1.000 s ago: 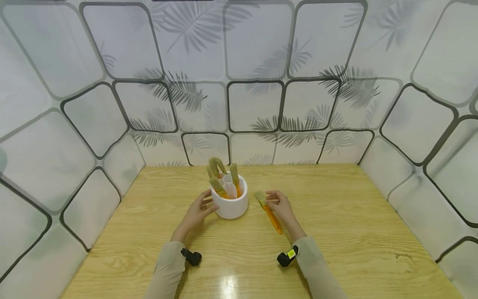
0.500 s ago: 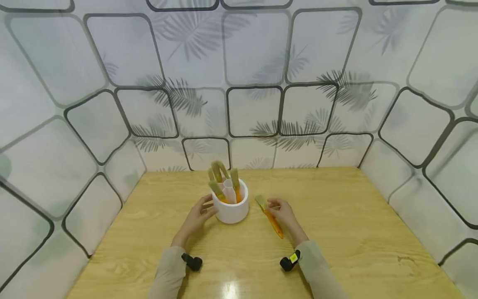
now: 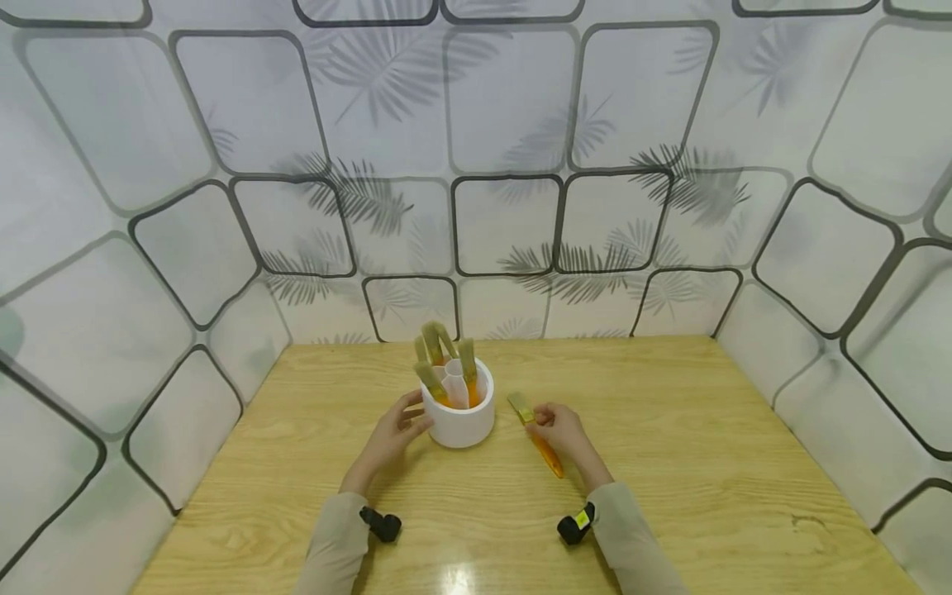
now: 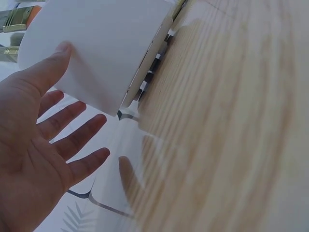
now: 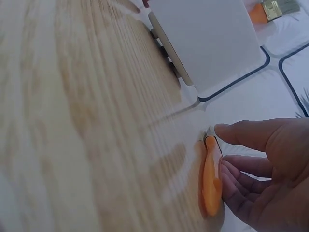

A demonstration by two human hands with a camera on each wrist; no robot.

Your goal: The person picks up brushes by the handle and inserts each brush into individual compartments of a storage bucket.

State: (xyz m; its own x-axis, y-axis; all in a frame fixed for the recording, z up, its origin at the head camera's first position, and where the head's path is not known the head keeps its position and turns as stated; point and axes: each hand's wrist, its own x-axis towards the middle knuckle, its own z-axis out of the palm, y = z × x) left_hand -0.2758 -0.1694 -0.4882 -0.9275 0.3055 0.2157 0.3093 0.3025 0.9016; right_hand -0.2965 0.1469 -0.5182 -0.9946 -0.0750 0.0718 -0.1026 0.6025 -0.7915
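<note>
A white round holder (image 3: 463, 428) stands on the table, with several paintbrushes (image 3: 430, 377) upright in it, bristles up. At its left side is my left hand (image 3: 392, 431). In the left wrist view the thumb rests against the holder's wall, while the other fingers (image 4: 79, 140) stay spread and relaxed beside it. To the right of the holder, a paintbrush with an orange handle (image 3: 548, 456) lies slanted on the table, bristles toward the back. My right hand (image 3: 563, 431) pinches it near the metal ferrule, thumb on one side and fingers on the other.
The wood-grain table (image 3: 706, 479) reaches back to a patterned wall covering (image 3: 506, 223), which also encloses it left and right. A small black camera sits on each wrist, the left camera (image 3: 382, 524) and the right camera (image 3: 574, 525).
The right fingers have closed in on the loose paintbrush, and its ferrule shows more fully. My left hand stays at the holder. The head view has tilted slightly, shifting the scene down.
</note>
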